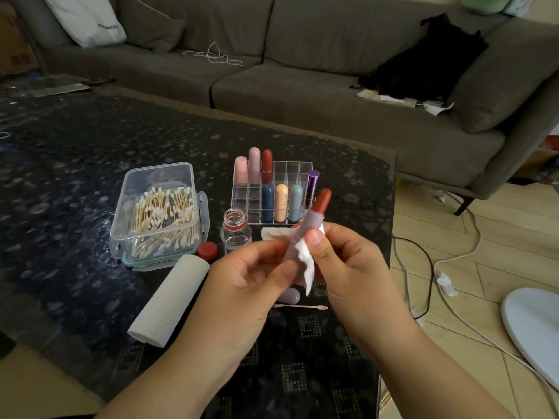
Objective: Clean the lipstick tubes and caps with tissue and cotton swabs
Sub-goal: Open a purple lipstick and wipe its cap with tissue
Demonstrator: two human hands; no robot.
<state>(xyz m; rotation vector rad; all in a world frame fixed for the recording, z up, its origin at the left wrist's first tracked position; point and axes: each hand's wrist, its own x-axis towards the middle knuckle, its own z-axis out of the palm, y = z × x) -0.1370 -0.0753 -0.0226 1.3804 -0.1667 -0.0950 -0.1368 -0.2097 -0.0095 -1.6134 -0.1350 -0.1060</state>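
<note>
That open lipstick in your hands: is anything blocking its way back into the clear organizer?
Nothing visible does. The open lipstick is held up by the left hand and right hand, just in front of the organizer, whose back-right compartments are free. Its cap lies on the table.

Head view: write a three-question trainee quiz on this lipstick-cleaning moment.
1. True or false: the open lipstick stands in the clear organizer.
2. Which hand presses the tissue against the tube? A left hand B right hand
3. Fill in: the small bottle beside the cotton swab box has its red cap ____.

Key: 1 false, both hands hold it. 2 B. 3 off, lying on the table.
</note>
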